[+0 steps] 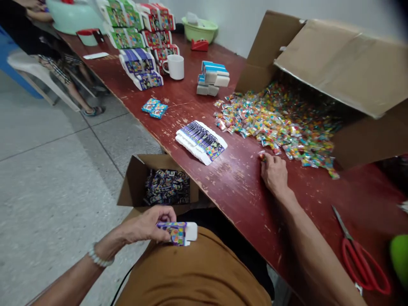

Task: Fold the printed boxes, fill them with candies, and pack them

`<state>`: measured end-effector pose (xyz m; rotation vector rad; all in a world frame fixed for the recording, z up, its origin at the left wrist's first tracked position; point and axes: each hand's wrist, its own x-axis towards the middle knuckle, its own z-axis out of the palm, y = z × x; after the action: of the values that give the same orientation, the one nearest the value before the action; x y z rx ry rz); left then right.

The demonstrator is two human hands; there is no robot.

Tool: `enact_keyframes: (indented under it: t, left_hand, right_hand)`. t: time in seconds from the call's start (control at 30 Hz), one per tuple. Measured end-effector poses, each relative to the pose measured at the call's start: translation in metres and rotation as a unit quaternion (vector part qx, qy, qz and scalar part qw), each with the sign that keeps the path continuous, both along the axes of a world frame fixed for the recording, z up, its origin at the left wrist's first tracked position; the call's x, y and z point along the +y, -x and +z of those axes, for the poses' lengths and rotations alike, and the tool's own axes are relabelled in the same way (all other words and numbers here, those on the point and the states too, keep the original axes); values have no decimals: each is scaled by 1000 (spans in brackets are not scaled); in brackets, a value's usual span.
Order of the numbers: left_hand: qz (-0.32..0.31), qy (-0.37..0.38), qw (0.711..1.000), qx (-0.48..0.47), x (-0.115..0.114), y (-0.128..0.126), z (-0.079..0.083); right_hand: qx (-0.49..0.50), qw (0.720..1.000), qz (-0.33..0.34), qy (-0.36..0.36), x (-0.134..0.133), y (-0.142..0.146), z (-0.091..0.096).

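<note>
My left hand [156, 227] grips a small purple candy box [177, 233] in front of my body, its white end flap sticking out to the right. On the red table, my right hand [274, 172] has its fingers closed around a small wrapped candy packet [262, 157], partly hidden by the fingers. Just beyond that hand spreads a big heap of clear candy packets [270, 119], spilling from a cardboard carton [338, 59] tipped on its side. Left of my right hand lies a fanned row of flat purple boxes [202, 140].
Below the table edge, an open carton [130, 182] holds many filled boxes. Red-handled scissors [360, 263] lie at right. Farther back are bundled boxes [138, 63], a white mug [176, 67], blue-white bundles [213, 76] and two blue packs [154, 108]. A person [47, 46] sits at upper left.
</note>
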<state>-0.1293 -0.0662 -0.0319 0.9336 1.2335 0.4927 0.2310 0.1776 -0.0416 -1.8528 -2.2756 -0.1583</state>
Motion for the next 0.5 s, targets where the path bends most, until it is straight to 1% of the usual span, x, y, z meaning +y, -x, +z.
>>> enact_keyframes:
  t: [0.07, 0.1, 0.13, 0.2, 0.23, 0.27, 0.3, 0.33, 0.37, 0.4, 0.43, 0.47, 0.5]
  left_hand:
    - [-73, -5, 997, 35, 0, 6, 6]
    - [-86, -11, 995, 42, 0, 6, 8]
    - [-81, -16, 996, 41, 1, 3, 10]
    - [-35, -8, 999, 10, 2, -6, 12]
    - [-2, 3, 1000, -22, 3, -12, 12]
    - [30, 12, 998, -54, 5, -18, 12]
    - [59, 14, 995, -82, 7, -24, 12]
    - [80, 7, 992, -102, 10, -31, 12]
    - [98, -5, 988, -115, 14, -38, 13]
    - [111, -20, 986, -122, 18, -44, 15]
    - [119, -34, 984, -125, 22, -51, 17]
    - [121, -47, 984, -124, 26, -58, 20]
    - [119, -60, 984, -117, 29, -64, 23]
  right_hand:
    - [-45, 998, -16, 27, -2, 5, 8]
    - [-62, 997, -22, 45, -1, 6, 13]
    - [-69, 995, -24, 65, 0, 7, 17]
    - [-46, 994, -19, 94, 2, 6, 24]
    - [-9, 995, -12, 102, 0, 6, 26]
    - [49, 993, -2, 109, -4, 8, 29]
    - [128, 985, 8, 117, -11, 11, 31]
    - [224, 966, 16, 126, -21, 17, 33]
    - [325, 935, 28, 141, -35, 25, 36]
    - [430, 889, 34, 156, -52, 36, 38]
    - [515, 839, 42, 169, -70, 48, 41]
    - [569, 797, 64, 194, -89, 62, 43]
    - [600, 764, 91, 218, -107, 75, 46]
